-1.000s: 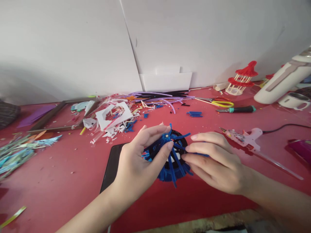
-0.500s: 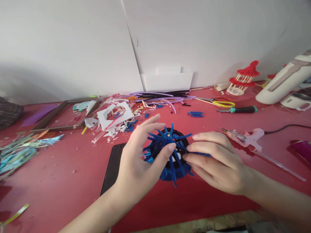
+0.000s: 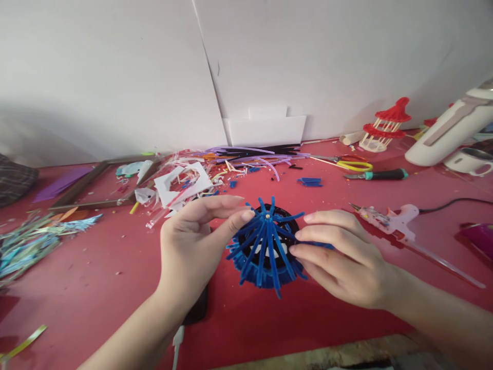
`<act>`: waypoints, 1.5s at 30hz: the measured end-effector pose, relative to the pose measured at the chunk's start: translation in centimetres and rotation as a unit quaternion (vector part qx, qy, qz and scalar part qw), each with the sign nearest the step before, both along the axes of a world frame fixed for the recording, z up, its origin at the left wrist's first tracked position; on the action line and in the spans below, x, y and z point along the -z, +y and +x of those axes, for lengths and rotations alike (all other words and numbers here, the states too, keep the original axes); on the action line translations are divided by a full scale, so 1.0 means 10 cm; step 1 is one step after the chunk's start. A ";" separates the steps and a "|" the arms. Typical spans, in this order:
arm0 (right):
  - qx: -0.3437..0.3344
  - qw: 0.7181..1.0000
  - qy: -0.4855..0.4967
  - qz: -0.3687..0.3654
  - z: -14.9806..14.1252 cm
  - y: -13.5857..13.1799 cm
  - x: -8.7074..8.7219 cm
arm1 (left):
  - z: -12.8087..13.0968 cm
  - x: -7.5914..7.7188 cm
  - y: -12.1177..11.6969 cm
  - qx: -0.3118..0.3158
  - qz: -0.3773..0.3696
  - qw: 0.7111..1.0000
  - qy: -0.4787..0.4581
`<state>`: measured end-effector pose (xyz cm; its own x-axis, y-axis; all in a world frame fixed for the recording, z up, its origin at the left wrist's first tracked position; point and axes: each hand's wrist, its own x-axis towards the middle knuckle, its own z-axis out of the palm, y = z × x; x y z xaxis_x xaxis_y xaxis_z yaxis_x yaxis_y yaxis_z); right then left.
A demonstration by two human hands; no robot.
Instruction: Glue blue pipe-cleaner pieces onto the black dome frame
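A round craft piece of blue pipe cleaners (image 3: 270, 252) stands in the centre of the red table. Blue strips fan down from a small pale tip at its top, over a black ring with white showing inside. My left hand (image 3: 196, 236) is closed at the upper left of the piece, thumb and fingertips pinched on one strip's end. On the other side my right hand (image 3: 342, 252) has its fingers closed at the piece's right edge, around a blue strip that sticks out behind them. Part of the ring is hidden by the right fingertips.
A glue gun (image 3: 396, 223) with its cord lies to the right. Behind it are a utility knife (image 3: 385, 174), scissors (image 3: 354, 164) and a red-roofed stick model (image 3: 386, 126). Paper scraps (image 3: 183, 185) and pipe cleaners (image 3: 246, 151) lie at the back. A phone (image 3: 198, 308) is under my left wrist.
My left hand has moved left off the middle of the craft piece, its thumb and fingers coming together at the upper left strip. My right hand has stayed in place.
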<state>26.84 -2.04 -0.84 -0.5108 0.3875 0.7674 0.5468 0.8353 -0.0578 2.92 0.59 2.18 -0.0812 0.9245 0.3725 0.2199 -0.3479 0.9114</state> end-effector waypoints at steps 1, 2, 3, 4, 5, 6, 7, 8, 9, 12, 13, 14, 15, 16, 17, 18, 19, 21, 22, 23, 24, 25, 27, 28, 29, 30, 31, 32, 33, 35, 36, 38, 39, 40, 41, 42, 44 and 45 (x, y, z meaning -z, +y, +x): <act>-0.001 1.000 0.001 0.000 0.00 0.00 0.00 | 0.00 -0.01 0.00 -0.009 0.016 0.999 0.033; -0.002 1.000 0.002 0.000 0.00 0.00 0.01 | 0.00 -0.01 -0.01 -0.016 0.030 0.997 0.066; -0.004 1.000 0.004 0.001 0.01 0.01 0.02 | 0.01 -0.02 -0.03 -0.019 0.038 0.995 0.095; -0.006 1.000 0.004 0.002 0.01 0.01 0.02 | 0.02 -0.01 -0.05 -0.016 0.040 0.992 0.116; -0.007 1.000 0.004 0.002 0.01 0.01 0.03 | 0.04 -0.01 -0.07 -0.009 0.041 0.991 0.127; -0.007 1.000 0.003 0.002 0.01 0.01 0.04 | 0.05 0.00 -0.09 0.002 0.041 0.991 0.129; -0.008 1.000 0.002 0.002 0.01 0.01 0.04 | 0.07 0.01 -0.11 0.016 0.042 0.991 0.126; -0.008 1.000 0.001 0.001 0.01 0.01 0.04 | 0.09 0.03 -0.12 0.029 0.045 0.991 0.121; -0.009 1.000 0.001 0.001 0.01 0.01 0.05 | 0.10 0.04 -0.13 0.039 0.050 0.991 0.115; -0.010 1.000 0.001 -0.002 0.01 0.01 0.05 | 0.16 0.04 -0.13 0.036 0.052 0.992 0.108; -0.009 1.000 -0.001 -0.002 0.01 0.01 0.05 | 0.17 0.04 -0.12 0.028 0.045 0.992 0.110; -0.009 1.000 -0.002 -0.003 0.01 0.01 0.04 | 0.18 0.03 -0.12 0.021 0.037 0.993 0.112; -0.009 1.000 -0.003 -0.004 0.01 0.01 0.04 | 0.20 0.02 -0.12 0.015 0.030 0.993 0.113; -0.009 1.000 -0.004 -0.005 0.01 0.01 0.04 | 0.20 0.01 -0.11 0.010 0.025 0.993 0.115; -0.010 1.000 -0.003 -0.006 0.01 0.01 0.04 | 0.21 0.01 -0.11 0.007 0.024 0.993 0.117; -0.011 1.000 -0.002 -0.006 0.01 0.01 0.04 | 0.21 0.00 -0.11 0.008 0.025 0.993 0.118; -0.012 1.000 -0.001 -0.007 0.01 0.01 0.04 | 0.22 0.00 -0.11 0.011 0.028 0.992 0.119; -0.013 1.000 0.002 -0.007 0.01 0.01 0.04 | 0.22 0.00 -0.11 0.023 0.035 0.992 0.116; -0.013 1.000 0.002 -0.006 0.01 0.01 0.05 | 0.22 0.00 -0.11 0.029 0.039 0.993 0.112; -0.013 1.000 0.002 -0.007 0.01 0.01 0.05 | 0.22 0.00 -0.10 0.035 0.042 0.993 0.107; -0.013 1.000 0.002 -0.006 0.01 0.01 0.05 | 0.22 0.00 -0.10 0.038 0.045 0.993 0.103; -0.013 1.000 0.002 -0.007 0.01 0.01 0.05 | 0.21 -0.01 -0.10 0.040 0.048 0.993 0.101; -0.013 1.000 0.002 -0.008 0.01 0.01 0.05 | 0.20 -0.01 -0.10 0.040 0.049 0.992 0.109; -0.014 1.000 0.002 -0.009 0.01 0.01 0.05 | 0.20 -0.01 -0.10 0.040 0.045 0.991 0.118; -0.014 1.000 0.003 -0.010 0.01 0.01 0.05 | 0.19 -0.01 -0.10 0.040 0.039 0.990 0.128; -0.014 1.000 0.003 -0.010 0.01 0.01 0.04 | 0.19 -0.02 -0.10 0.041 0.032 0.989 0.137; -0.015 1.000 0.002 -0.011 0.01 0.01 0.04 | 0.18 -0.02 -0.09 0.043 0.027 0.988 0.143; -0.015 1.000 0.002 -0.011 0.01 0.01 0.04 | 0.18 -0.01 -0.09 0.045 0.023 0.988 0.147; -0.015 1.000 0.001 -0.011 0.01 0.01 0.04 | 0.17 -0.01 -0.08 0.047 0.023 0.988 0.148; -0.015 1.000 -0.002 -0.011 0.01 0.01 0.04 | 0.15 -0.01 -0.06 0.057 0.030 0.987 0.148; -0.015 1.000 -0.001 -0.010 0.02 0.01 0.03 | 0.13 -0.02 -0.05 0.063 0.038 0.986 0.148; -0.014 1.000 0.000 -0.010 0.02 0.01 0.03 | 0.10 -0.03 -0.04 0.074 0.059 0.984 0.151; -0.014 1.000 0.000 -0.010 0.02 0.01 0.03 | 0.08 -0.04 -0.03 0.076 0.072 0.982 0.159; -0.013 1.000 0.000 -0.010 0.02 0.01 0.03 | 0.06 -0.06 -0.03 0.076 0.083 0.978 0.175; -0.012 1.000 0.000 -0.009 0.02 0.01 0.03 | 0.05 -0.07 -0.04 0.071 0.094 0.973 0.197; -0.010 1.000 0.000 -0.008 0.02 0.01 0.03 | 0.04 -0.09 -0.04 0.063 0.102 0.967 0.223; -0.007 1.000 -0.001 -0.005 0.01 0.01 0.02 | 0.03 -0.11 -0.06 0.041 0.113 0.955 0.272; -0.005 1.000 -0.001 -0.005 0.01 0.01 0.02 | 0.03 -0.11 -0.07 0.030 0.115 0.950 0.288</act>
<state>26.95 -1.89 -1.08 -0.5167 0.3890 0.7627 0.5378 0.8406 -0.0644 3.19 -0.15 3.24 0.2474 0.8093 0.5327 0.6331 -0.5513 0.5434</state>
